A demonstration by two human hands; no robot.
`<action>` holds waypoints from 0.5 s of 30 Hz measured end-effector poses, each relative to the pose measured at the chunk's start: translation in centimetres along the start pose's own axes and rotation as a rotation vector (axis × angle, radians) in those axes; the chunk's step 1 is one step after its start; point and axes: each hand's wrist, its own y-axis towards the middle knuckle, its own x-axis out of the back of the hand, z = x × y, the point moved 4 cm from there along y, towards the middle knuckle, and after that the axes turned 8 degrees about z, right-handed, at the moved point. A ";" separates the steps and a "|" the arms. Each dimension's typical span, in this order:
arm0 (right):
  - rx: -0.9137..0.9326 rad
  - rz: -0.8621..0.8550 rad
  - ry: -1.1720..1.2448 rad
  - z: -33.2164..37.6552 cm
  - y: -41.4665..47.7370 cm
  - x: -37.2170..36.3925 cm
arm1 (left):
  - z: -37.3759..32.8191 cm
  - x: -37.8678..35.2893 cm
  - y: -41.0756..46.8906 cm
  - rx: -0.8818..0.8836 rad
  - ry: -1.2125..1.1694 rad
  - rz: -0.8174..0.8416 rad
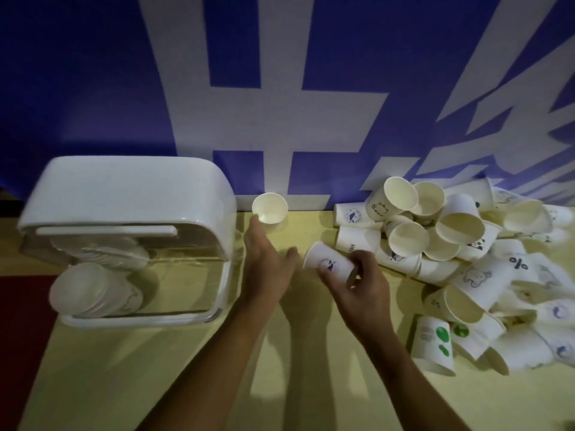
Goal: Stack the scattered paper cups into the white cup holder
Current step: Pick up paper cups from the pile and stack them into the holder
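R hand (357,283) grips printed cup (326,262), fingers curled. L hand (267,262) fingers straight, tips at upright cup (269,208); holder (124,194) to their left.

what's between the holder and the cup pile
In the head view: the left hand, the right hand gripping a tipped cup, and an upright cup.

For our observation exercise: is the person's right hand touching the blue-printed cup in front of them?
Touching. The head view shows the right hand with its fingers curled round the blue-printed cup.
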 end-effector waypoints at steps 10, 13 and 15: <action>0.018 0.468 -0.322 -4.6 -0.6 -0.9 | -0.1 -1.9 6.1 -0.044 0.001 -0.288; -0.001 0.558 -0.400 -4.7 -0.1 -1.1 | 0.5 -1.8 5.9 -0.049 -0.005 -0.286; 0.000 0.607 -0.421 -4.3 0.0 -1.5 | 0.6 -1.4 5.0 -0.061 -0.006 -0.284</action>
